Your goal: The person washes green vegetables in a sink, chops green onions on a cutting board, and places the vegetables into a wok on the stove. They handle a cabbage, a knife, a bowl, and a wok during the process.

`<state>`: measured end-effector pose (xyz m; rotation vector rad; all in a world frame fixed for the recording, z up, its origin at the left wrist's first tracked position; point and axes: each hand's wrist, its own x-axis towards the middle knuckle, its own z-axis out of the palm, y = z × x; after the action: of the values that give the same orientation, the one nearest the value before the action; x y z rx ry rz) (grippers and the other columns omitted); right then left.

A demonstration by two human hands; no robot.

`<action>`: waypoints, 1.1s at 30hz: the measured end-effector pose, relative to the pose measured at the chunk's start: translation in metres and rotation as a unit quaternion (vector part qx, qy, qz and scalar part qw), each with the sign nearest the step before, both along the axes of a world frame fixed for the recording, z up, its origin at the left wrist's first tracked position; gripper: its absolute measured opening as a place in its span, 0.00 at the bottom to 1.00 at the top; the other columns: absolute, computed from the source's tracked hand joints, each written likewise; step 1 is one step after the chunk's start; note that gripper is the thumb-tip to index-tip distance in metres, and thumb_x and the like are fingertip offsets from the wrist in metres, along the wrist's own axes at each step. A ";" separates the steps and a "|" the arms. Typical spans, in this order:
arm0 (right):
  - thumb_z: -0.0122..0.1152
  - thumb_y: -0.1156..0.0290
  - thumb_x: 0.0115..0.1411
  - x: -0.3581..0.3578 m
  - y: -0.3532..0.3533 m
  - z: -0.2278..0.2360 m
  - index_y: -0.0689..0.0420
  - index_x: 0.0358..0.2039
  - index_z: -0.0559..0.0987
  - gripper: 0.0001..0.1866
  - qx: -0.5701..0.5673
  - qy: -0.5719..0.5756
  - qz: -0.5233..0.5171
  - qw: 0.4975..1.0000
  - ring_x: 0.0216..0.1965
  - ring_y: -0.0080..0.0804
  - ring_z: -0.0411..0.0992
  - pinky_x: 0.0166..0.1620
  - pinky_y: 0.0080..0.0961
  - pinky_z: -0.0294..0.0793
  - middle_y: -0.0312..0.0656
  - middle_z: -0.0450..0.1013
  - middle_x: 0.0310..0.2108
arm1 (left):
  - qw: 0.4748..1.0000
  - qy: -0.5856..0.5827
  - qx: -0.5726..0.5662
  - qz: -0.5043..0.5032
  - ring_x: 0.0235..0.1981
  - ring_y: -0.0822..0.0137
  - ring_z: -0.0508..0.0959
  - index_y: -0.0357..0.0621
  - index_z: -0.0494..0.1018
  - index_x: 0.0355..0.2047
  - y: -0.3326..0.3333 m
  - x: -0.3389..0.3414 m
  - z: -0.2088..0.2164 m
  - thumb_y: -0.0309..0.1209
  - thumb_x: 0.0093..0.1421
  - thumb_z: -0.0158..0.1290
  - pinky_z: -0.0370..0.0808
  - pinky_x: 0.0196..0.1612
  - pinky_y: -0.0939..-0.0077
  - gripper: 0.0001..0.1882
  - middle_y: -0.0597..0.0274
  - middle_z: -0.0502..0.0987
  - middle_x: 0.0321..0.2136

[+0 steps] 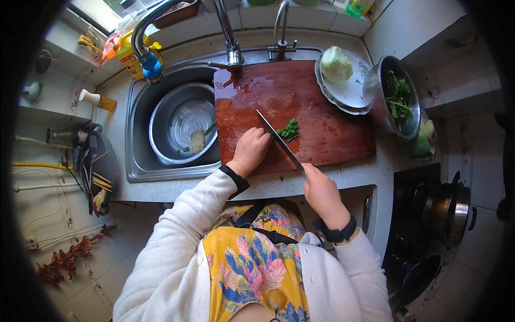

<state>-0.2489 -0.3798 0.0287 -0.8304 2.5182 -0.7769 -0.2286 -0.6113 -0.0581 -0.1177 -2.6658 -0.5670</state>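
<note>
A wet reddish-brown wooden cutting board [332, 142] lies across the counter and over the right edge of the sink. My right hand [323, 194] grips the handle of a kitchen knife [282, 141], whose blade slants up and left across the board. Curled close against the blade's left side, my left hand [251, 152] has its fingers bent down on a green vegetable, mostly hidden beneath them. To the right of the blade sits a small heap of chopped green pieces [289, 130]. A stray green bit lies near the board's front edge.
Left of the board, a metal basin [182, 99] stands in the sink [140, 170]. A steel bowl of leafy greens [382, 80] is at the right, beside stacked white plates [355, 95] bearing a pale cabbage [336, 64]. A pot [449, 210] stands on the stove, lower right.
</note>
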 end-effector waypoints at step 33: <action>0.48 0.81 0.53 -0.004 -0.016 -0.020 0.59 0.43 0.71 0.15 -0.091 -0.066 -0.033 0.993 0.35 0.60 0.71 0.36 0.45 0.71 0.59 0.71 0.29 | 0.996 -0.074 -0.004 -0.045 0.35 0.56 0.74 0.44 0.71 0.28 -0.012 0.005 0.000 0.23 0.48 0.50 0.73 0.37 0.66 0.05 0.58 0.72 0.30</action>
<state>-0.2527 -0.3957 0.0084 -0.7309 2.3934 -1.0606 -0.2239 -0.6233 -0.0579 -0.2081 -2.8180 -0.6152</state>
